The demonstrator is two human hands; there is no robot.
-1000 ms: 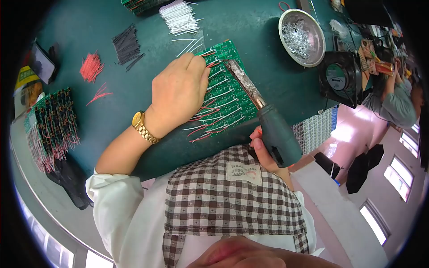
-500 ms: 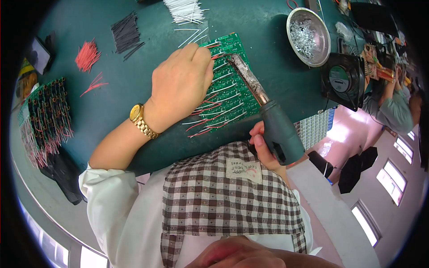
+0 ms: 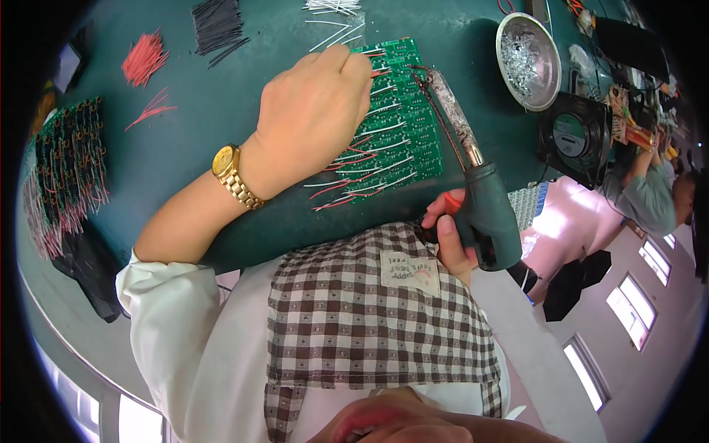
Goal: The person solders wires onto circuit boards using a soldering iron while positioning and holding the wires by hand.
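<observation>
My left hand [image 3: 314, 111], a gold watch on its wrist, is bent over the upper left of a green circuit board [image 3: 425, 144]. Its fingers are closed, fingertips mostly hidden, and a red wire [image 3: 380, 73] sticks out from beside the thumb. Red and white wires lie in rows along the board's left part. My right hand [image 3: 452, 240] is wrapped round the dark green handle of a soldering gun [image 3: 484, 199]. A red-orange part shows by its fingers. The gun's thin tip is over the board's upper right, a little apart from the red wire.
Bundles of red wires [image 3: 145, 59], black wires [image 3: 218, 29] and white wires [image 3: 332, 6] lie on the green table. Wired boards [image 3: 70, 166] stand at left. On the right are a metal bowl [image 3: 529, 63] of silvery scraps, a fan [image 3: 572, 139] and another person's arm [image 3: 642, 196].
The soldering gun's tip has moved right, off the end of the red wire. My left hand keeps its place over the board. The whole view has shifted slightly.
</observation>
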